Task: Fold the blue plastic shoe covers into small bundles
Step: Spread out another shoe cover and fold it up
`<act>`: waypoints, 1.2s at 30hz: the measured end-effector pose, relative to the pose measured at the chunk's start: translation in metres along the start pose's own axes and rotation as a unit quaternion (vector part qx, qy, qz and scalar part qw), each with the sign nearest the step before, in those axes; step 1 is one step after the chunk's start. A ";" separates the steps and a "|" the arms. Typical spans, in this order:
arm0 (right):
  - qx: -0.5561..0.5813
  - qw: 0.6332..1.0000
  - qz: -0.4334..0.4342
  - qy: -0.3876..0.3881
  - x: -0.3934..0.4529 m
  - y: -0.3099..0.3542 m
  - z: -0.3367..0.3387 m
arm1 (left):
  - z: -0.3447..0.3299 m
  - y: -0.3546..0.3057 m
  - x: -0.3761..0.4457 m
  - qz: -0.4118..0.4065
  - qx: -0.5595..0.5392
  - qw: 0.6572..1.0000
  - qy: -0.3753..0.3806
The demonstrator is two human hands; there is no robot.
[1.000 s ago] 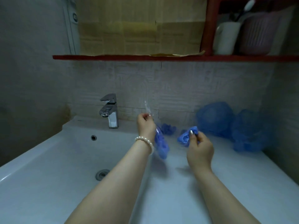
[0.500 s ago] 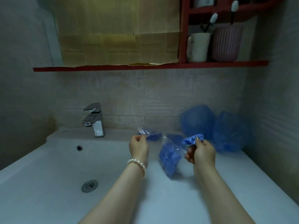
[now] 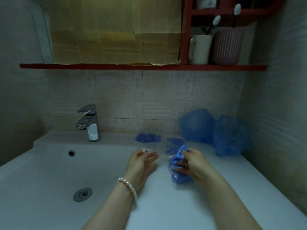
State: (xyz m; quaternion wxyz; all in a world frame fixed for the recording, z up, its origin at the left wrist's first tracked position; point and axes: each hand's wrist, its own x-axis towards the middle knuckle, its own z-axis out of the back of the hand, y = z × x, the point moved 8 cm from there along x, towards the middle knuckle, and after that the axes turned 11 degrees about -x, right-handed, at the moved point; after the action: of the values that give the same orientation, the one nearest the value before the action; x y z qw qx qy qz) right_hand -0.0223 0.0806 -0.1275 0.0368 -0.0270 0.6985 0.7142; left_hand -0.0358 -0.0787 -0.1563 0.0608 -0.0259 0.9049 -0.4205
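I see a clear plastic bag [image 3: 177, 168] standing on the white counter [image 3: 216, 196] between my two hands, stuffed with crumpled blue plastic shoe covers [image 3: 178, 177]. Its long axis runs roughly away from me, mouth toward the wall. My right hand [image 3: 193, 165] has its fingers curled round a bunched blue shoe cover [image 3: 180, 153] at the bag's mouth, while my left hand [image 3: 141, 163] pinches the bag's transparent rim with thumb and forefinger, the other fingers loosely spread.

Behind the bag, a second small clear bag of blue covers [image 3: 147, 137] lies near the wall, and two puffy, loose blue plastic shoe covers [image 3: 196, 125] sit against the tiles in the right corner. On the red wooden shelf [image 3: 142, 66] a white mug [image 3: 199, 48] and a ribbed pink cup [image 3: 227, 46] each hold a toothbrush.

The film of the bag is nearly invisible, so I cannot tell exactly where its edges run. Part of the bag is hidden behind my right hand.
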 end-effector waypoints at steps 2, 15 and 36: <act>0.033 0.999 0.015 -0.038 0.009 -0.003 0.006 | 0.005 -0.008 -0.002 -0.022 0.009 1.000 -0.002; -0.069 0.976 0.208 0.003 -0.017 0.033 -0.028 | -0.009 -0.073 -0.040 -0.360 0.253 0.898 -0.022; -0.231 0.900 0.261 -0.261 -0.025 0.035 -0.003 | -0.025 -0.036 -0.027 -0.214 0.352 0.908 0.082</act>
State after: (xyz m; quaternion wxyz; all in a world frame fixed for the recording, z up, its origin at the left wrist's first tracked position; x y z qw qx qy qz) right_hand -0.0007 0.0761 -0.0900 0.0226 0.3363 0.4608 0.8210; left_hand -0.0123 -0.0804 -0.1105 -0.0998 -0.1609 0.6728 -0.7152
